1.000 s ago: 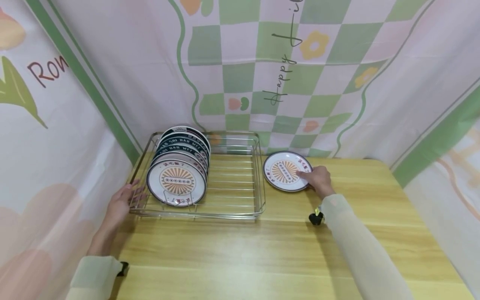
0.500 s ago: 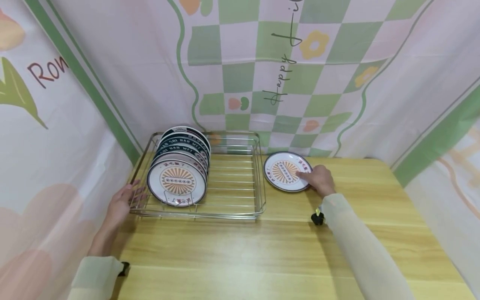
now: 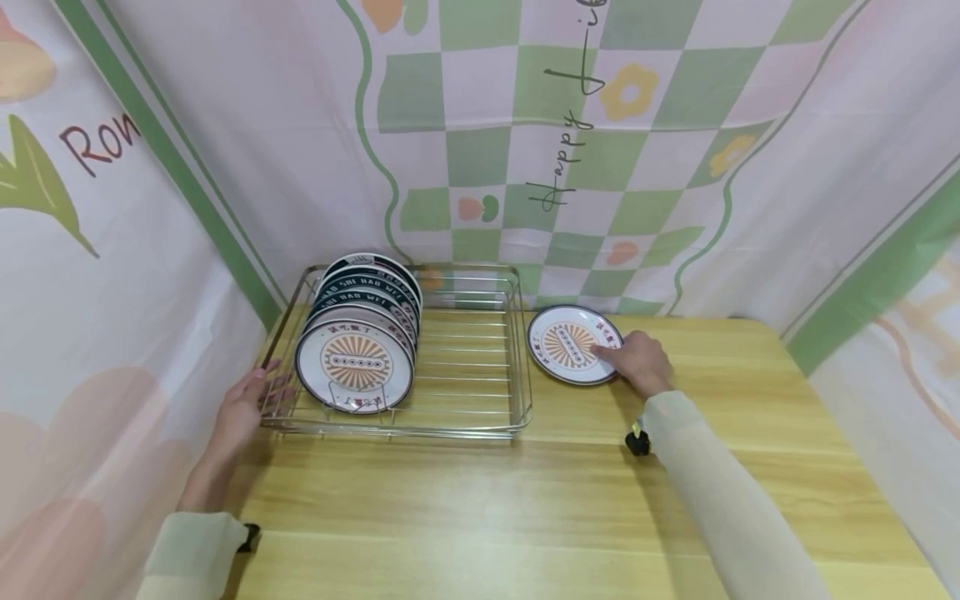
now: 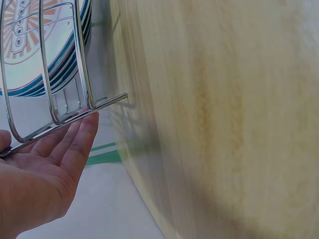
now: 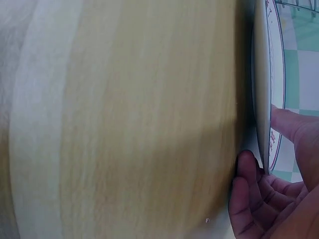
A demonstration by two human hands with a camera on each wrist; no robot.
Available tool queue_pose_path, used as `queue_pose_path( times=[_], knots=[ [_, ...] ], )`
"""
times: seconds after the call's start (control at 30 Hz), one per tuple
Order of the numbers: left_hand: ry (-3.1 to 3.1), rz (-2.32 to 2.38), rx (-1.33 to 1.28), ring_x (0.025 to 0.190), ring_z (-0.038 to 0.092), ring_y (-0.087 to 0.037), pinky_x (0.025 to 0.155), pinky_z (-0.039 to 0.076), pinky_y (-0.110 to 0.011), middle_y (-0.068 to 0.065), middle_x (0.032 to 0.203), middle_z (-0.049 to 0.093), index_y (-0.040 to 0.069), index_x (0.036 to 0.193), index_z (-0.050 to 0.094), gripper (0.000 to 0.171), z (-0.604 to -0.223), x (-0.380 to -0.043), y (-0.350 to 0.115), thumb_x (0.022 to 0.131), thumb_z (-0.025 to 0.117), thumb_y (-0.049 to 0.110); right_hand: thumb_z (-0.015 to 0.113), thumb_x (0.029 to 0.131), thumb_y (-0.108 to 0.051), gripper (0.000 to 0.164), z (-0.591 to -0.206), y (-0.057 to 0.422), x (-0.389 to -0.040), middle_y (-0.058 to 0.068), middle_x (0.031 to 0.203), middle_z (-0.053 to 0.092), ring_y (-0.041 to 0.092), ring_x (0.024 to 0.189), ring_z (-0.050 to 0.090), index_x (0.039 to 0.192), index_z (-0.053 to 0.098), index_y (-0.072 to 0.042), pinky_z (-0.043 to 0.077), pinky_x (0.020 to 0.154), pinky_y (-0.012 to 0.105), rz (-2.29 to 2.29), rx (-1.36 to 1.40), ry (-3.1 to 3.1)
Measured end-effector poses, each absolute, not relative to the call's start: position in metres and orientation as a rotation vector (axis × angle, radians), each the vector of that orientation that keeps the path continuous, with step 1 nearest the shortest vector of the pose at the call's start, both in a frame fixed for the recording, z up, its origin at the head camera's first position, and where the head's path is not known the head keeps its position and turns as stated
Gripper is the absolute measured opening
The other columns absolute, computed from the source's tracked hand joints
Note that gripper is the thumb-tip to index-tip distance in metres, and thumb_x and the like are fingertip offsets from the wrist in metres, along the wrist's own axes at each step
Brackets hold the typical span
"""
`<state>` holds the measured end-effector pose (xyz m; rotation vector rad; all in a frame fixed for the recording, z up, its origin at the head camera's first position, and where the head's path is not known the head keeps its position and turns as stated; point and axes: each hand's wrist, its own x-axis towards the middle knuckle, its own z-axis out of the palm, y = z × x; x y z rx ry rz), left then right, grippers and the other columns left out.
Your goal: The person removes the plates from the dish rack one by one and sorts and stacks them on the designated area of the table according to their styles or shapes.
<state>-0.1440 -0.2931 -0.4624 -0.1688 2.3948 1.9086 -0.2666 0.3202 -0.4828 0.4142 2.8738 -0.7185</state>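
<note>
A white plate [image 3: 573, 345] with an orange sunburst lies on the table just right of the wire dish rack [image 3: 471, 432]. My right hand [image 3: 640, 363] pinches its right rim, thumb on the upper face and fingers curled at the underside, as the right wrist view shows. The plate's edge [image 5: 262, 89] is close to the tabletop there. At the rack's left side, my left hand [image 3: 242, 408] holds the wire frame, thumb on one side of the rail and fingers along the other. Several plates [image 3: 356, 367] lean upright in a row in the rack's left half, the front one with a sunburst.
The wooden table [image 3: 480, 517] extends in front of the rack and to the right. A printed cloth backdrop [image 3: 480, 158] hangs directly behind the rack and plate, and another cloth wall [image 3: 150, 275] stands close by the left hand. The rack's right half shows bare wires.
</note>
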Motion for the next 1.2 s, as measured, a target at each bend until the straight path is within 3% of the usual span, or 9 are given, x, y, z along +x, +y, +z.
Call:
queue_pose_path(
  times=[0.4, 0.57, 0.67, 0.9, 1.07, 1.2],
  knots=[
    [2.401, 1.881, -0.167, 0.100, 0.066, 0.009, 0.090, 0.060, -0.022, -0.038, 0.158, 0.036, -0.003, 0.165, 0.021, 0.059, -0.465, -0.146, -0.294, 0.117, 0.012, 0.030, 0.069, 0.090, -0.068, 0.070, -0.480, 0.332, -0.270, 0.021, 0.097, 0.073, 0.031, 0.078, 0.064, 0.104, 0.071, 0.001, 0.050, 0.063, 0.040, -0.599, 0.336, 2.912],
    [2.406, 1.858, -0.177, 0.100, 0.065, 0.010, 0.090, 0.059, -0.021, -0.037, 0.159, 0.036, -0.002, 0.166, 0.020, 0.060, -0.466, -0.146, -0.295, 0.117, 0.010, 0.031, 0.066, 0.093, -0.068, 0.082, -0.468, 0.334, -0.269, 0.034, 0.121, 0.068, 0.047, 0.100, 0.067, 0.125, 0.064, 0.008, 0.055, 0.078, 0.055, -0.535, 0.307, 2.949],
    [2.402, 1.855, -0.183, 0.100, 0.065, 0.010, 0.091, 0.059, -0.020, -0.036, 0.160, 0.036, -0.001, 0.166, 0.020, 0.060, -0.467, -0.146, -0.295, 0.117, 0.010, 0.032, 0.066, 0.094, -0.066, 0.084, -0.458, 0.332, -0.269, 0.035, 0.130, 0.064, 0.052, 0.112, 0.065, 0.135, 0.060, 0.007, 0.054, 0.086, 0.062, -0.487, 0.274, 2.997],
    [2.389, 1.899, -0.184, 0.099, 0.067, 0.008, 0.089, 0.061, -0.023, -0.037, 0.159, 0.036, -0.003, 0.165, 0.022, 0.058, -0.467, -0.148, -0.296, 0.118, 0.013, 0.030, 0.069, 0.094, -0.062, 0.068, -0.428, 0.317, -0.274, 0.028, 0.107, 0.070, 0.041, 0.088, 0.067, 0.118, 0.065, 0.002, 0.052, 0.063, 0.048, -0.409, 0.134, 3.124],
    [2.388, 1.898, -0.176, 0.099, 0.067, 0.008, 0.090, 0.061, -0.023, -0.037, 0.158, 0.036, -0.004, 0.165, 0.022, 0.060, -0.466, -0.147, -0.295, 0.118, 0.012, 0.032, 0.071, 0.093, -0.063, 0.076, -0.396, 0.297, -0.271, 0.032, 0.121, 0.069, 0.047, 0.100, 0.067, 0.130, 0.065, 0.003, 0.056, 0.069, 0.055, -0.434, 0.046, 3.149],
    [2.392, 1.888, -0.173, 0.099, 0.066, 0.009, 0.090, 0.060, -0.021, -0.037, 0.158, 0.035, -0.004, 0.165, 0.021, 0.060, -0.464, -0.146, -0.294, 0.117, 0.012, 0.032, 0.068, 0.094, -0.064, 0.062, -0.370, 0.275, -0.264, 0.019, 0.083, 0.069, 0.036, 0.074, 0.062, 0.094, 0.067, -0.002, 0.047, 0.057, 0.045, -0.478, -0.036, 3.180]
  ],
)
